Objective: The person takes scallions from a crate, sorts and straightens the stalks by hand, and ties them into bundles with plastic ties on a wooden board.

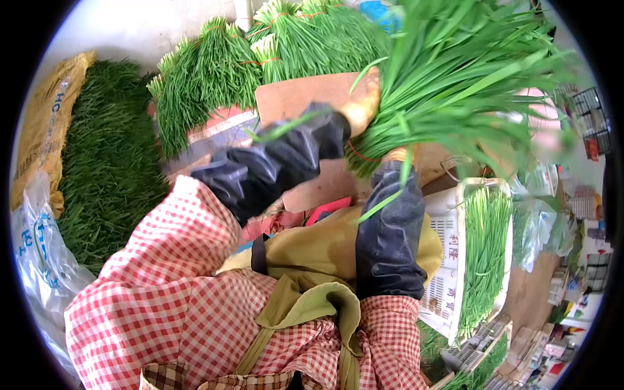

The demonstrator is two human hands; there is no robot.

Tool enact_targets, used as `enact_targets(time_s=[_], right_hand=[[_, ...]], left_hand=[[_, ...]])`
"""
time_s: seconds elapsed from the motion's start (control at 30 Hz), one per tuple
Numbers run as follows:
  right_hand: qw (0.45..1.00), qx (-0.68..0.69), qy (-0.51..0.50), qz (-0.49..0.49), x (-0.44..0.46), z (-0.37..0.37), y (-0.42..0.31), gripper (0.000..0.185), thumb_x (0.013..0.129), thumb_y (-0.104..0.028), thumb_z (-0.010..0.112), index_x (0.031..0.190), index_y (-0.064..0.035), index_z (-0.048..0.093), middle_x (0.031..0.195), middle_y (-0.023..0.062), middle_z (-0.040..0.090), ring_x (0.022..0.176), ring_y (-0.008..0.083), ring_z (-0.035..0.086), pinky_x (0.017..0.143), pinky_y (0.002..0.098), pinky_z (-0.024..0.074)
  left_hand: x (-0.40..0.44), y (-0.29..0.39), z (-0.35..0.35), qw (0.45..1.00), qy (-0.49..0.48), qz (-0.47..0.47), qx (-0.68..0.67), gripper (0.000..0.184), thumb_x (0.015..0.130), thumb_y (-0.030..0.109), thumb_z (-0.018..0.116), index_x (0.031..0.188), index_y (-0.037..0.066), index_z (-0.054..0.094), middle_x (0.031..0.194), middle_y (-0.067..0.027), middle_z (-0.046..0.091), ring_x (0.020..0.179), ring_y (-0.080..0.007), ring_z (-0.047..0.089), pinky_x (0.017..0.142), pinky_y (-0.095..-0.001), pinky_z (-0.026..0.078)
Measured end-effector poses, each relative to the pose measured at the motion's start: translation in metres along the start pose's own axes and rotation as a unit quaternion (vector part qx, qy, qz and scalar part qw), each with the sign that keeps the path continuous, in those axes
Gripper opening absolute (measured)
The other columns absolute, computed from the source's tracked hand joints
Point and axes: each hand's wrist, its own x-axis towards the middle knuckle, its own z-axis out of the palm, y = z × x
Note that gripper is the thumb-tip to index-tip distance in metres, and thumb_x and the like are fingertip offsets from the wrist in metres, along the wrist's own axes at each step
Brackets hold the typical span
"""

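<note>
A large bunch of garlic chives (pixel 448 84) is held up in front of me, its long leaves fanning out to the upper right, partly blurred. An orange band (pixel 361 153) rings its lower end. My left hand (pixel 365 107) is closed against the near left side of the bunch, its fingertips hidden among the stalks. Leaves cover most of my right hand (pixel 398 156), which grips the bunch from below. Both forearms wear dark waterproof sleeves. Behind the bunch's base lies a brown board (pixel 305 97).
Tied bunches of chives (pixel 214 78) stand against the back wall. Loose chives (pixel 110 156) are piled at left beside a yellow sack (pixel 49 130) and clear plastic (pixel 49 273). At right, a white crate (pixel 443 260) stands with chives inside; a grey crate (pixel 478 348) is below it.
</note>
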Motion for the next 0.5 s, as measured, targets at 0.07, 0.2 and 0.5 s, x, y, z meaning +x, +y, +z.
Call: enact_targets(time_s=[0.07, 0.2, 0.5], right_hand=[[0.998, 0.013, -0.030, 0.058, 0.007, -0.009, -0.003, 0.032, 0.097, -0.025, 0.042, 0.118, -0.0020, 0.048, 0.108, 0.0123, 0.061, 0.096, 0.0265, 0.057, 0.082, 0.0419, 0.0496], [0.968, -0.021, 0.029, 0.250, -0.006, -0.065, 0.056, 0.034, 0.096, -0.025, 0.042, 0.122, -0.0039, 0.046, 0.111, 0.0111, 0.059, 0.103, 0.0268, 0.055, 0.087, 0.0447, 0.0485], [0.917, -0.335, 0.108, 0.190, -0.065, -0.104, 0.026, 0.022, 0.090, -0.013, 0.052, 0.110, -0.0072, 0.046, 0.090, 0.0081, 0.056, 0.094, 0.0284, 0.062, 0.082, 0.0435, 0.0501]], left_hand=[[-0.006, 0.056, -0.028, 0.999, -0.028, -0.029, -0.003, 0.061, 0.096, 0.046, 0.028, 0.139, 0.005, 0.039, 0.135, -0.0142, 0.049, 0.120, -0.0281, 0.048, 0.093, -0.0379, 0.042], [-0.037, 0.118, -0.102, 0.926, -0.335, -0.078, 0.156, 0.061, 0.097, 0.053, 0.024, 0.134, 0.009, 0.046, 0.122, -0.0146, 0.056, 0.116, -0.0282, 0.051, 0.092, -0.0440, 0.043], [-0.051, -0.031, -0.138, 0.978, -0.165, -0.111, 0.060, 0.029, 0.092, 0.019, 0.050, 0.119, 0.006, 0.052, 0.096, -0.0049, 0.058, 0.081, -0.0152, 0.055, 0.073, -0.0295, 0.049]])
